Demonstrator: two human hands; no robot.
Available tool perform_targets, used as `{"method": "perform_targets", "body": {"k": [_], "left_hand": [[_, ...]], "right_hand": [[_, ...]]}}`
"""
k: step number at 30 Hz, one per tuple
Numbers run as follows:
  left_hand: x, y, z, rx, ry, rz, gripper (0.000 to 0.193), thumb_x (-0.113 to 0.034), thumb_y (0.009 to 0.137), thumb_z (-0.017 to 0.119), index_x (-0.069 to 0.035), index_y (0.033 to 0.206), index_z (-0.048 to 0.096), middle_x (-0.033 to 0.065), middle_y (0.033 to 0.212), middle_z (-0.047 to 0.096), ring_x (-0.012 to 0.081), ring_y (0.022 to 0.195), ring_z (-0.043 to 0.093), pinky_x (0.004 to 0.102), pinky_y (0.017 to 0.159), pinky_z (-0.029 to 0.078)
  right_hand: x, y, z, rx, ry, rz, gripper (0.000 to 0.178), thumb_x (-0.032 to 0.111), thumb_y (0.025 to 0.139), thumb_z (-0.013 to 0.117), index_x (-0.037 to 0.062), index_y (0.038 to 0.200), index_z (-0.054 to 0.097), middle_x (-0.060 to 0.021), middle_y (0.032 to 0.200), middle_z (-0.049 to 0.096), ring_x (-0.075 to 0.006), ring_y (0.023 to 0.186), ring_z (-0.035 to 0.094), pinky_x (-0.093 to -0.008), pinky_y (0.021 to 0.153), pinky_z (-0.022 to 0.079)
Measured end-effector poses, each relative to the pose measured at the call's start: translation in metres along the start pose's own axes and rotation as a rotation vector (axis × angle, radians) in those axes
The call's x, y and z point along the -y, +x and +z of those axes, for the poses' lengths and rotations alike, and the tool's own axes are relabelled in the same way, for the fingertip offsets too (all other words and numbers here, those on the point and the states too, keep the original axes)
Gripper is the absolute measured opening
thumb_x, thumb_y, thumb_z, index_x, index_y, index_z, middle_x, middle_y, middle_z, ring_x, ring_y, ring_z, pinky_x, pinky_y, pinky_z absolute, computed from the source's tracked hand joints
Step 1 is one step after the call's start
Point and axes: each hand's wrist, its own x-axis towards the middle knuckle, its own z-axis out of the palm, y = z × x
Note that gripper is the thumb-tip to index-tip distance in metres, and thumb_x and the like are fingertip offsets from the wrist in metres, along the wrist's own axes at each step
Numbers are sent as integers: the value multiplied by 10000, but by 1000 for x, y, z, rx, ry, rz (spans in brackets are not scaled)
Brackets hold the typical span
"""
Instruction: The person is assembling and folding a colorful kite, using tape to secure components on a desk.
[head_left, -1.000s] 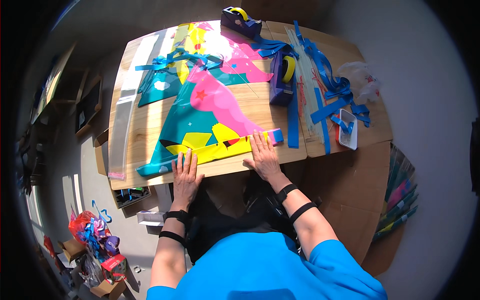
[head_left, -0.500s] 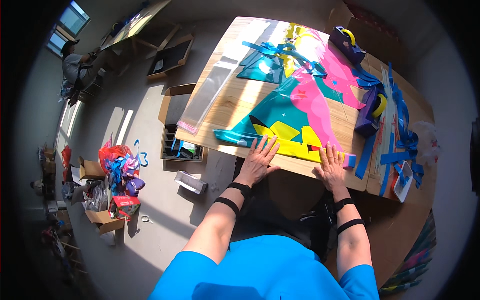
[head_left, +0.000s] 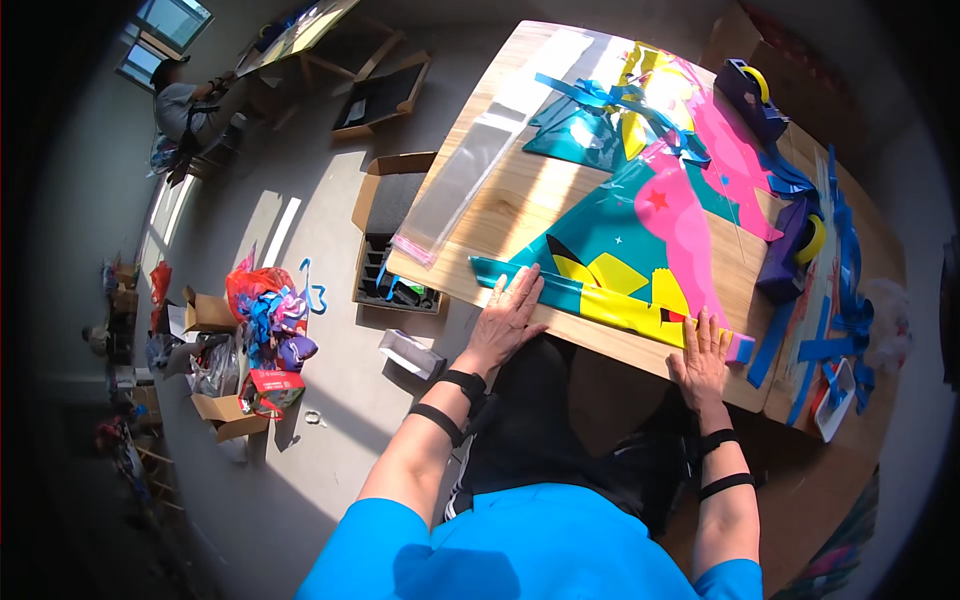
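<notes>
A thin, shiny sheet (head_left: 595, 228) in teal, pink and yellow, roughly triangular, is spread on the wooden table (head_left: 500, 215). Along the table's front edge its near side is folded over into a narrow band (head_left: 620, 309). My left hand (head_left: 503, 325) lies on the band near its teal left end, fingers stretched out. Towards the pink and purple right end, my right hand (head_left: 702, 362) presses flat with its fingers extended. Beyond this sheet lies more of the same printed material (head_left: 577, 135), with blue ribbons (head_left: 610, 97) across it.
Clear plastic sleeves (head_left: 460, 190) lie along the table's left side. Two purple tape dispensers (head_left: 785, 262) stand on the right, beside thin rods and blue straps (head_left: 850, 290). Boxes (head_left: 385, 190) and bags (head_left: 265, 310) are on the floor. Another person (head_left: 185, 110) works at the far left.
My left hand has slid left along the folded edge, and the band looks flatter and more even. My right hand stays near the right end. The whole view has shifted a little.
</notes>
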Motion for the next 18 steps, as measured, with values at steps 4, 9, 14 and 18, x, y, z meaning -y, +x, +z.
{"method": "perform_targets", "body": {"k": [4,9,14,18], "left_hand": [[1,6,2,-48,-90,-42,813,-344,860,656,-26,1498,265,143,1589,201,323,1454,230,498,1175,216],[11,2,0,-67,-2,-215,818,-399,857,651,-39,1494,286,145,1589,213,305,1471,193,535,1185,131],[-27,5,4,-140,83,-231,794,-450,894,589,-42,1499,276,140,1602,173,286,1491,130,559,1182,42],[-74,10,14,-73,92,52,806,-447,856,638,-39,1476,324,84,1576,272,262,1478,189,474,1205,69]], "right_hand": [[0,1,-3,36,14,22,700,480,923,473,188,1530,285,-112,1622,123,-309,1501,57,-507,1197,-16],[2,1,-3,85,16,56,719,502,920,467,199,1538,259,-109,1625,104,-304,1503,44,-505,1197,-28],[3,2,-4,82,14,57,717,523,930,447,203,1541,248,-105,1627,88,-292,1504,34,-498,1199,-38],[5,2,-4,91,16,50,724,535,931,438,205,1544,237,-110,1627,80,-292,1504,30,-500,1198,-38]]}}
